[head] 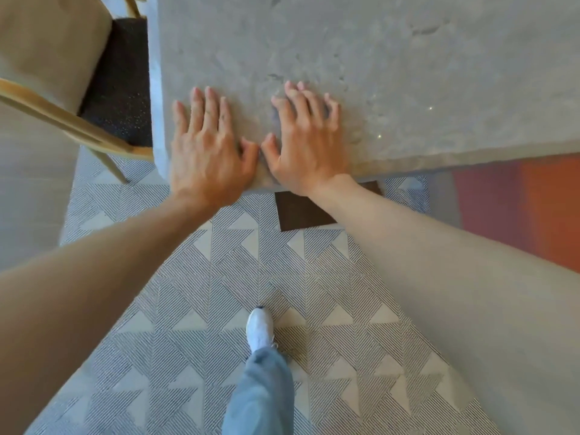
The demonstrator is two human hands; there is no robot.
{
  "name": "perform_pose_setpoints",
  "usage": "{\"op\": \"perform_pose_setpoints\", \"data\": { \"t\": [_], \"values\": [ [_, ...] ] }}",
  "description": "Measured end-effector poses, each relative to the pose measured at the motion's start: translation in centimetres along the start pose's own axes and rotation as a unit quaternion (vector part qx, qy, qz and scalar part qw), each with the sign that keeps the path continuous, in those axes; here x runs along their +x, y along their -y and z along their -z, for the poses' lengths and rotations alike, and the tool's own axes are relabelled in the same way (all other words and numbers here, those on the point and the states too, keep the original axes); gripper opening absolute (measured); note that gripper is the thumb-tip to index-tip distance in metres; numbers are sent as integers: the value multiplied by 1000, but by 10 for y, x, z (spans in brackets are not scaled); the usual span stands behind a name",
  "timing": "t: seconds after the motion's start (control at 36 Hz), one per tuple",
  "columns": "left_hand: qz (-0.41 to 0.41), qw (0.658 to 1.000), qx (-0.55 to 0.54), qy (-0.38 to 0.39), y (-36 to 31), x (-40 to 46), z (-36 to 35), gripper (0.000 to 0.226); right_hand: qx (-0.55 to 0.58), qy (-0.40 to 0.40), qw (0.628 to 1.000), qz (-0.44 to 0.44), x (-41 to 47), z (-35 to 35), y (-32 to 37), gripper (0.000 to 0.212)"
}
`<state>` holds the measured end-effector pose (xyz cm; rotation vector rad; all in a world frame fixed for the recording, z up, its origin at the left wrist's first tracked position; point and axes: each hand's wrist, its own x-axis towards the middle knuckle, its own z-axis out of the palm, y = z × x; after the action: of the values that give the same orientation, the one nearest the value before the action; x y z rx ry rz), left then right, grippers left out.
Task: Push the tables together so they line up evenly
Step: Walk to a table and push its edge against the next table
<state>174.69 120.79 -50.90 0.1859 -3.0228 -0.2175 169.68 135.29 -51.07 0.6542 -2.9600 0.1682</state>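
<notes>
Both hands lie flat, fingers spread, gripping nothing, on the grey mottled stone-like table filling the upper frame: left hand near its rounded corner, right hand just beside it. A wooden chair with a speckled dark seat stands upper left. A white shoe rests on striped triangle-patterned floor.

hands on table, chair left

Table cut off top, right; right hand fingers motion-blurred.
</notes>
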Motion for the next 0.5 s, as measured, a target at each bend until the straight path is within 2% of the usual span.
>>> {"op": "perform_pose_setpoints", "data": {
  "t": [0.5],
  "values": [
    [-28, 997, -26, -72, 59, 52, -1, 66, -9, 6, 999, -39, 54, -3, 42, 59]
  ]
}}
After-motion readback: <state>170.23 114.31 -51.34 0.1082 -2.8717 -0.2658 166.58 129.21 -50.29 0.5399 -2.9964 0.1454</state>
